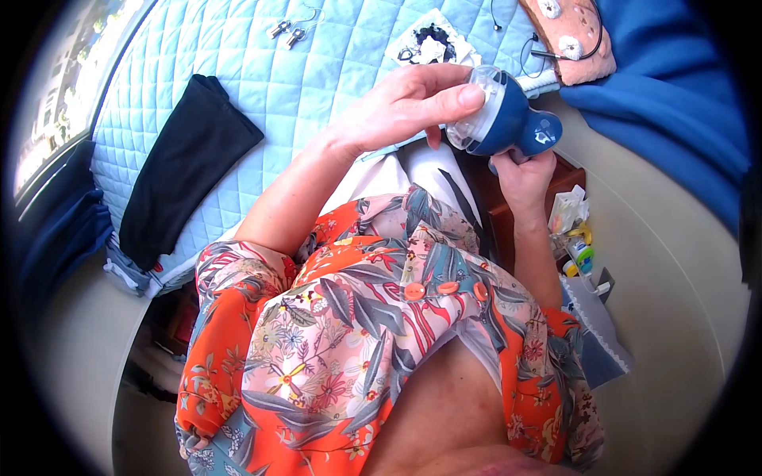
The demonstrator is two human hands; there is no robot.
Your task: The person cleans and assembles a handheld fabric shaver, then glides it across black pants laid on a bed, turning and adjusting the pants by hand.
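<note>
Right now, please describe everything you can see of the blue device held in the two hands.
The blue device looks like glossy plastic, with a rounded dark blue body, a bulbous end and a clear ribbed cap. It is tilted, held above the lap. The left hand touches the cap with its fingers; the right hand grips it from below.

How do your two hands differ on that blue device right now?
The left hand reaches over from above, thumb pressed on the clear cap; the right hand grips the blue device from below. The left shows fully, the right is partly hidden. Both touch the same device.
</note>
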